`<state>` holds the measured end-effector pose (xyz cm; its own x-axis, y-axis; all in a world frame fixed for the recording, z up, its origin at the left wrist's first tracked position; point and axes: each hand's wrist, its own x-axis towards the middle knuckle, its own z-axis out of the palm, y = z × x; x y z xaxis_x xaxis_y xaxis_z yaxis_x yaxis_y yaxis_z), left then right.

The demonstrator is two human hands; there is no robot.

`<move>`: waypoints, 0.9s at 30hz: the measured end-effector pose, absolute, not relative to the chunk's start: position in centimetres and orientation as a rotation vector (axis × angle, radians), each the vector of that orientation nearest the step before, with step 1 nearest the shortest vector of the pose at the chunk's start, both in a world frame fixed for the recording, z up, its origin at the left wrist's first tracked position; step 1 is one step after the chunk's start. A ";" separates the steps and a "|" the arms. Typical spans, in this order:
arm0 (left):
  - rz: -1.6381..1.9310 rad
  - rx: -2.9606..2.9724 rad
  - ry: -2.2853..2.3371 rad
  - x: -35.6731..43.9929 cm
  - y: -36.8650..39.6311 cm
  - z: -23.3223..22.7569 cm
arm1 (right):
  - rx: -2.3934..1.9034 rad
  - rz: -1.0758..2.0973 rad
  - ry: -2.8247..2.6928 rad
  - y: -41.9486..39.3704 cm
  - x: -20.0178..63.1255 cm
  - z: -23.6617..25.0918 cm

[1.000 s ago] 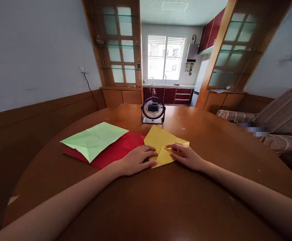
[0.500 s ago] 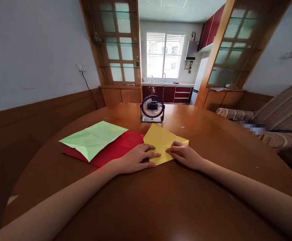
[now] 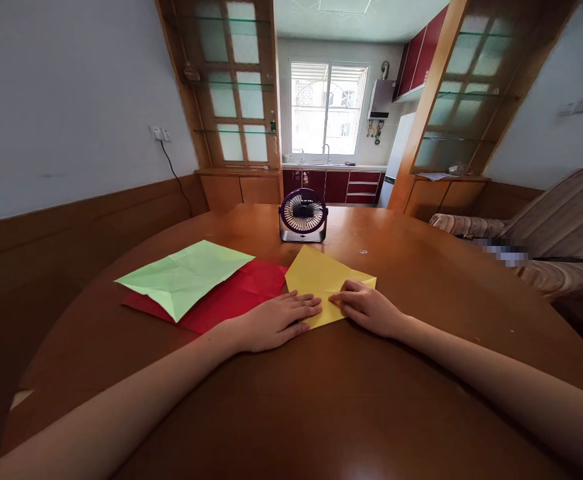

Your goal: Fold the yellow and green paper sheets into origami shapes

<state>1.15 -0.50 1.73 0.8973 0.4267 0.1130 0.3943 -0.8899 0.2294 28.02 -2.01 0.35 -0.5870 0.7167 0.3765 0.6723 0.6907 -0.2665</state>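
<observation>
A sheet of yellow paper [image 3: 316,270] lies on the table in front of me, with a folded flap along its right side. My left hand [image 3: 279,320] rests flat on its lower left part, fingers stretched out. On the paper's right side, my right hand [image 3: 371,308] has its fingers curled and pinched together at the flap, covering part of it. To the left lie a creased light green sheet of paper [image 3: 191,273] and, partly beneath it, a red sheet of paper [image 3: 241,290] that reaches the yellow one's left edge.
A small purple desk fan [image 3: 303,215] stands on the round wooden table [image 3: 291,407] just beyond the yellow paper. A striped armchair [image 3: 566,220] is at the right. A power cord [image 3: 174,167] hangs from the left wall.
My left hand has drawn its spread fingers closer together and lies flatter on the yellow paper. The right hand stays in nearly the same place at the flap.
</observation>
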 end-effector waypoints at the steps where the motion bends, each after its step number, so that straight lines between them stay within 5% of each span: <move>1: 0.225 2.847 0.638 1.2 -0.6 1.7 | -1.077 0.118 -2.450 -2.0 28.0 0.4; 19: 0.396 2.952 0.818 3.8 -0.7 1.7 | -0.985 -0.016 -2.424 -2.0 27.9 0.2; 27: 0.361 2.927 0.810 3.4 -0.5 1.6 | -0.517 -0.124 -2.617 -3.3 28.0 0.7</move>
<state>3.44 -0.48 1.59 0.8321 0.5159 0.2036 0.4963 -0.8565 0.1420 28.00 -3.34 0.74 -0.8201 0.3375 0.4621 0.3797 0.9251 -0.0018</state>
